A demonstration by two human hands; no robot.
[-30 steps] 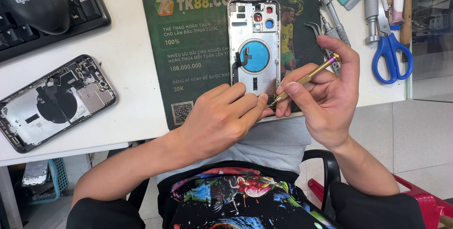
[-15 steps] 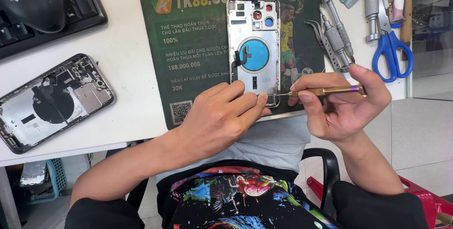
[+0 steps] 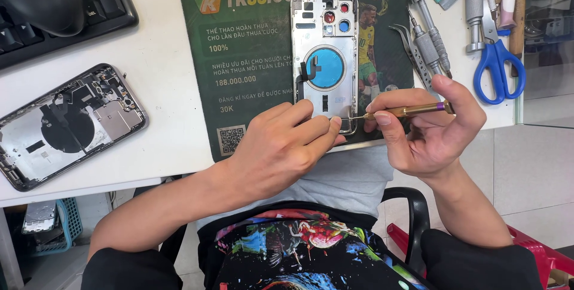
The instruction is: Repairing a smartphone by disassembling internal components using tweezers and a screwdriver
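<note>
White desk (image 3: pixel 167 69), green mat (image 3: pixel 257 92): left hand (image 3: pixel 281 146) steadies phone housing (image 3: pixel 324 63); right hand (image 3: pixel 430 128) grip closed on screwdriver (image 3: pixel 406 111).

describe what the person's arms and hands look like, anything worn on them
Both forearms are bare from the elbow down, with no sleeves in view. The left hand and right hand wear no gloves, rings, watch or wristband. Fingernails are short and unpainted. No markings show.
</note>
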